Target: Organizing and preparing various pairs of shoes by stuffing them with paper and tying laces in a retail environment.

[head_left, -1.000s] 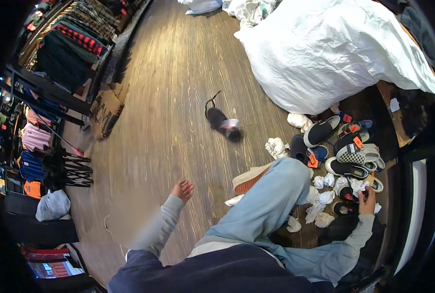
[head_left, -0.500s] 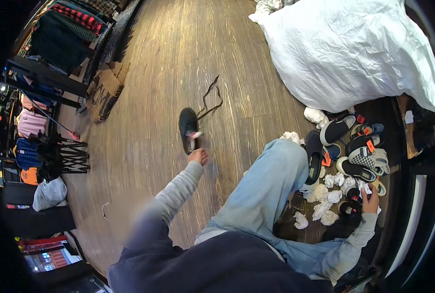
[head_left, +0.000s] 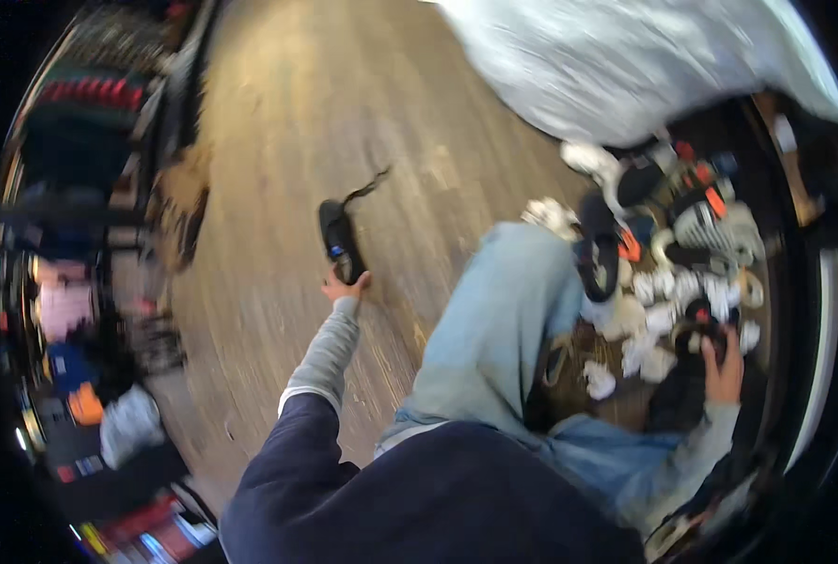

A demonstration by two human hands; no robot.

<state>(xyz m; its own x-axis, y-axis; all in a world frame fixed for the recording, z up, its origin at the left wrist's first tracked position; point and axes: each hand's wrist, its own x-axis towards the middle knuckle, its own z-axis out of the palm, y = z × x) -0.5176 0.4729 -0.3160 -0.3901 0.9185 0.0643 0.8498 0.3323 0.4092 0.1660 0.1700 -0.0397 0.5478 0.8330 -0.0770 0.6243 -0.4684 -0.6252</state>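
A black shoe [head_left: 340, 235] is on the wood floor to my left, toe pointing away. My left hand [head_left: 346, 285] grips it by the heel end, thumb and fingers on either side. From beside its toe a dark lace-like strand [head_left: 367, 186] stretches off to the right. On my right, among crumpled white paper, my right hand [head_left: 723, 369] is closed around a small dark shoe [head_left: 699, 336]; motion blur hides its details. Several slip-on shoes [head_left: 600, 246] are piled just beyond that hand, some bearing orange tags [head_left: 716, 202].
Balls of white paper [head_left: 659, 362] litter the floor beside my bent knee [head_left: 532, 273]. A big white sheet-like cover [head_left: 645, 66] bulges at the far right. Torn cardboard [head_left: 182, 202] lies at the left by clothing racks. A greyish bag [head_left: 132, 425] sits lower left.
The view has shifted and blurred. My left hand has taken hold of the black shoe's heel. My right hand has moved from white paper to the small dark shoe.
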